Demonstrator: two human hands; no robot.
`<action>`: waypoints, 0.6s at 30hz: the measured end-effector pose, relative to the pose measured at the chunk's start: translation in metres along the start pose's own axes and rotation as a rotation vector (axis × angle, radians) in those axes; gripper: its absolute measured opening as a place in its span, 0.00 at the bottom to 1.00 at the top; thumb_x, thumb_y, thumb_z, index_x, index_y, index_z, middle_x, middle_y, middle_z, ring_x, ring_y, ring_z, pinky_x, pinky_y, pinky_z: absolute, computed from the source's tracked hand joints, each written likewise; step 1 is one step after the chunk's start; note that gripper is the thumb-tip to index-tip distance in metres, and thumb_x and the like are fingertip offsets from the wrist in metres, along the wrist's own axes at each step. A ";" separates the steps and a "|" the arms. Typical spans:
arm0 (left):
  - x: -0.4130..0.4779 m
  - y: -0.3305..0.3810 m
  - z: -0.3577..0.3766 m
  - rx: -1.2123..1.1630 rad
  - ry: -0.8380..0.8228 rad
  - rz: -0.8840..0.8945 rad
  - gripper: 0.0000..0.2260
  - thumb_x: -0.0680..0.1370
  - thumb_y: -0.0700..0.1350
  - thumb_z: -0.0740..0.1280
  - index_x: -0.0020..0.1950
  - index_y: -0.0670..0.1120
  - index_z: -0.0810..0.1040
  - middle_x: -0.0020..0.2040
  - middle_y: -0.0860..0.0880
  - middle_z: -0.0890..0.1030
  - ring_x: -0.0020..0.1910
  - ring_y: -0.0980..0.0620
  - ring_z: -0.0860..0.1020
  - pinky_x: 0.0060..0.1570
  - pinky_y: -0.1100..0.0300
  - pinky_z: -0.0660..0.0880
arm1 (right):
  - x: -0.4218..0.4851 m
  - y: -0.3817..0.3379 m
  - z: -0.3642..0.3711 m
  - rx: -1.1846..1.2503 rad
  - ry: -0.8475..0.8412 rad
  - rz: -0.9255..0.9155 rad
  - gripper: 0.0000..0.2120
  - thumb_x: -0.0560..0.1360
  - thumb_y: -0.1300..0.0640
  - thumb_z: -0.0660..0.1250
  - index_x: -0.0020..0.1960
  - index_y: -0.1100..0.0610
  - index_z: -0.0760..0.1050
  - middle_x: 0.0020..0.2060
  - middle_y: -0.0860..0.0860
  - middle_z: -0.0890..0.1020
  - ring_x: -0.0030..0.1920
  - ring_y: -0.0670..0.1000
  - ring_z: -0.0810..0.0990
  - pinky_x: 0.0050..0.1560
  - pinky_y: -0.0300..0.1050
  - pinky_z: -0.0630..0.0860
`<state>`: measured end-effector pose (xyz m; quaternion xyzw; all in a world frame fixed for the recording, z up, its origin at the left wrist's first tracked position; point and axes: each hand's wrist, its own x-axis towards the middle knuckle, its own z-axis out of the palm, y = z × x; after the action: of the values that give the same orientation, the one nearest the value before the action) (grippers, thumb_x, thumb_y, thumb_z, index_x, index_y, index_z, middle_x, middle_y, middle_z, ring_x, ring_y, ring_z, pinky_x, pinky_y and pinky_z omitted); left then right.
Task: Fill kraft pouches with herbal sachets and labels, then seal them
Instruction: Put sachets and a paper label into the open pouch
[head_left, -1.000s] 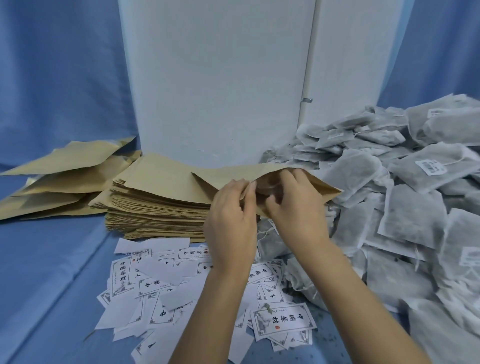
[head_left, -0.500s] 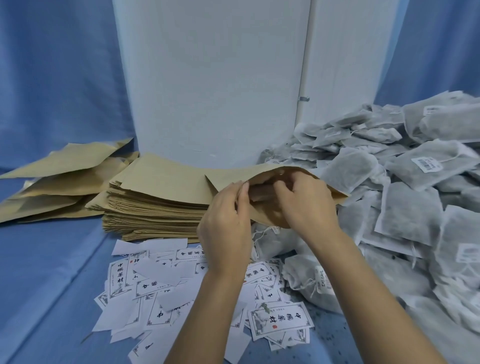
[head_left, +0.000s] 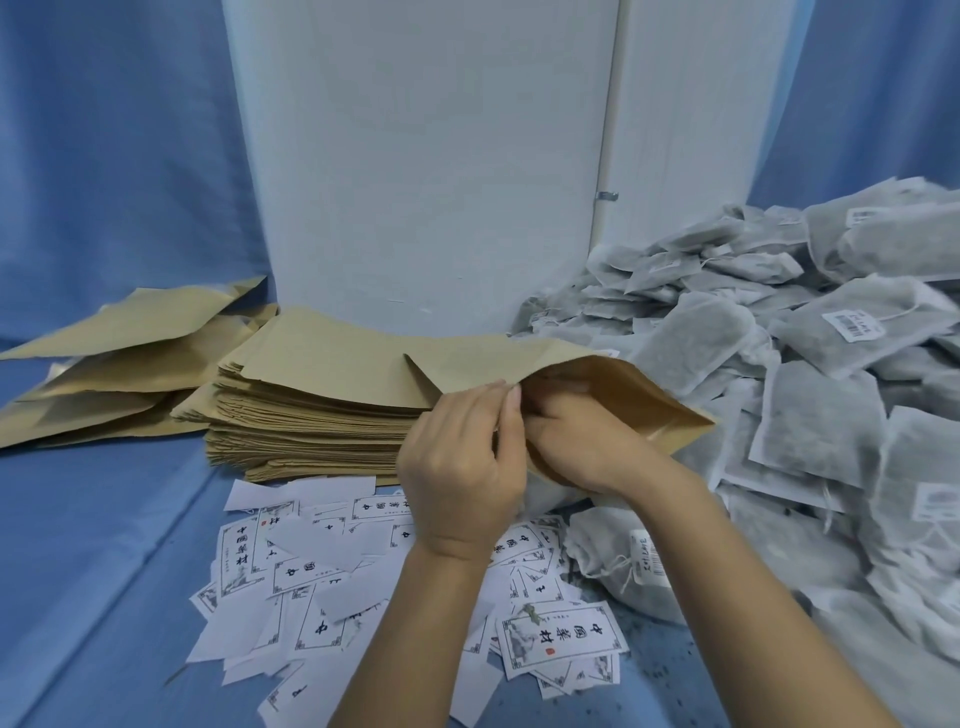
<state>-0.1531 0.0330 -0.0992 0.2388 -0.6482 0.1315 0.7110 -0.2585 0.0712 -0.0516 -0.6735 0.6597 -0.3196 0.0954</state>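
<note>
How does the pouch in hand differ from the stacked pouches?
The held pouch gapes open at its mouth, showing its inside; the stack of pouches lies flat and closed. The held pouch is lifted, pinched by the left hand with the right hand in its mouth; the stack rests on the blue cloth, no hand on it. Both are the same tan kraft paper.

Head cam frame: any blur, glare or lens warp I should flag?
Head view: soft, even light, with no glare or hard shadows. Wide-angle warp bends the white panel edges. The sachet pile smears toward the right edge. The left hand, right hand, kraft pouch and labels are sharp, and the print is legible.
</note>
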 end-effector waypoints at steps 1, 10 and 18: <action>-0.001 -0.001 0.001 0.028 -0.002 -0.030 0.13 0.79 0.42 0.63 0.40 0.39 0.83 0.36 0.48 0.83 0.32 0.50 0.80 0.31 0.60 0.72 | 0.000 0.000 0.000 0.014 0.024 -0.025 0.14 0.77 0.63 0.58 0.60 0.55 0.76 0.57 0.52 0.80 0.58 0.52 0.76 0.56 0.40 0.70; 0.010 -0.013 -0.007 0.164 0.070 -0.355 0.15 0.81 0.46 0.61 0.49 0.39 0.83 0.43 0.45 0.85 0.38 0.48 0.83 0.35 0.59 0.76 | -0.010 -0.016 -0.020 0.671 -0.195 -0.066 0.12 0.66 0.64 0.57 0.35 0.62 0.79 0.32 0.58 0.82 0.25 0.50 0.76 0.24 0.37 0.69; 0.019 -0.012 -0.014 0.026 -0.005 -0.587 0.17 0.80 0.49 0.59 0.57 0.40 0.81 0.54 0.44 0.83 0.54 0.47 0.81 0.49 0.60 0.74 | 0.007 0.037 0.005 -0.337 -0.080 0.032 0.18 0.75 0.66 0.59 0.60 0.55 0.79 0.58 0.49 0.79 0.60 0.51 0.74 0.58 0.45 0.72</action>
<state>-0.1329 0.0279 -0.0835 0.4255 -0.5512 -0.0722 0.7141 -0.2871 0.0591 -0.0735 -0.6817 0.7101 -0.1757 0.0125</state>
